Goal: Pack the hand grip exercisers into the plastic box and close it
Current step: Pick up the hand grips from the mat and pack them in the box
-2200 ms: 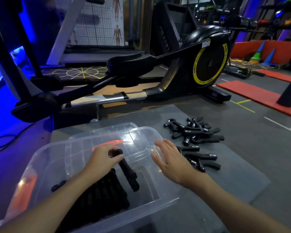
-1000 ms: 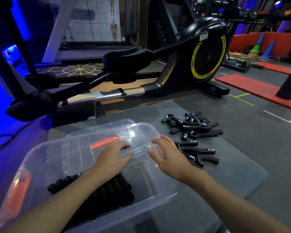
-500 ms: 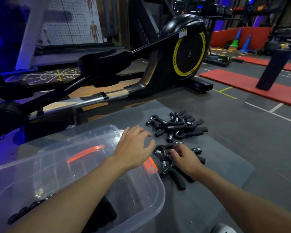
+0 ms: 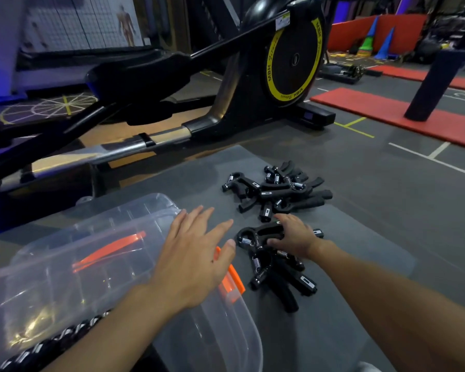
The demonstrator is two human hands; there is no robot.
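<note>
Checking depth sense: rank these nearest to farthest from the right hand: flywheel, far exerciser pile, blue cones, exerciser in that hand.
1. Exerciser: gripped by the right hand.
2. Far pile: on the mat, just beyond the fingers.
3. Flywheel: on the machine behind the mat.
4. Blue cones: far right background.

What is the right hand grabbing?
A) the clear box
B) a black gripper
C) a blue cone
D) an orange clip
B: the right hand has its fingers and thumb curled round a black gripper lying on the mat.
</note>
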